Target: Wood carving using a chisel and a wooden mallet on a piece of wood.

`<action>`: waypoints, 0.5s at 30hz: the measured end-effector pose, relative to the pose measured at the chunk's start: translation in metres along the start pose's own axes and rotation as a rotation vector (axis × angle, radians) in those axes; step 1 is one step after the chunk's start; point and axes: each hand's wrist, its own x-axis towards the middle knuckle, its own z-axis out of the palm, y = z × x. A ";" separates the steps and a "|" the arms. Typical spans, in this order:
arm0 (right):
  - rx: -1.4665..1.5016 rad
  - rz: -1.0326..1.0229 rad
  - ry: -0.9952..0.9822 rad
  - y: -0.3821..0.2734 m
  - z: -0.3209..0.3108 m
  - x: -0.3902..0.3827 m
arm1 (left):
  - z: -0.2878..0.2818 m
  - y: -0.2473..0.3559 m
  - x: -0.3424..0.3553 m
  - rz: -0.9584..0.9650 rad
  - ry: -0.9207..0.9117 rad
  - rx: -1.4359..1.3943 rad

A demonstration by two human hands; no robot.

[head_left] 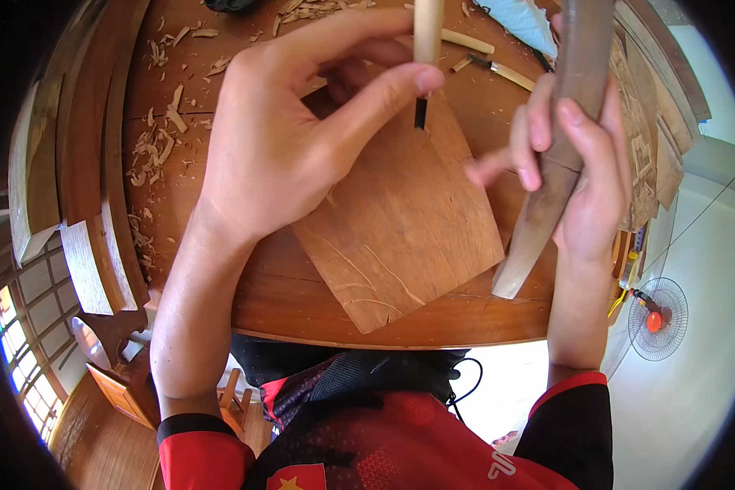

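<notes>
Nearest the body, the square wooden board (408, 212) lies askew on the brown table (261, 286), one corner toward the person, and here thin curved lines (367, 269) already mark its surface. Further up, the broad middle looks plain, so by the look of it much of the face is yet unworked. Now the hands! The right hand (598, 192) wraps round a long dark wooden bar (539, 216), slanting beside the board. The left hand (302, 122) pinches a pale-handled chisel (428, 37), upright, its dark tip over the board's far part; whether it touches, one cannot tell. Beyond, a loose pale-handled tool (512, 76) lies idle, and curled shavings (174, 110) scatter at left: some cutting, it seems, is done.
</notes>
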 end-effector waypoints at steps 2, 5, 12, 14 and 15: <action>-0.002 0.099 0.066 -0.006 -0.006 0.000 | 0.000 0.001 0.003 -0.038 -0.097 0.041; 0.039 0.097 0.013 -0.005 -0.025 -0.004 | 0.006 0.011 0.006 -0.107 -0.181 0.086; -0.083 0.147 -0.008 -0.006 -0.018 -0.008 | 0.016 0.008 0.007 -0.123 -0.138 0.047; -0.111 0.145 -0.009 -0.008 -0.019 -0.007 | 0.017 0.005 0.009 -0.049 -0.128 0.079; -0.138 0.141 -0.010 -0.008 -0.019 -0.006 | 0.017 0.004 0.009 -0.051 -0.129 0.077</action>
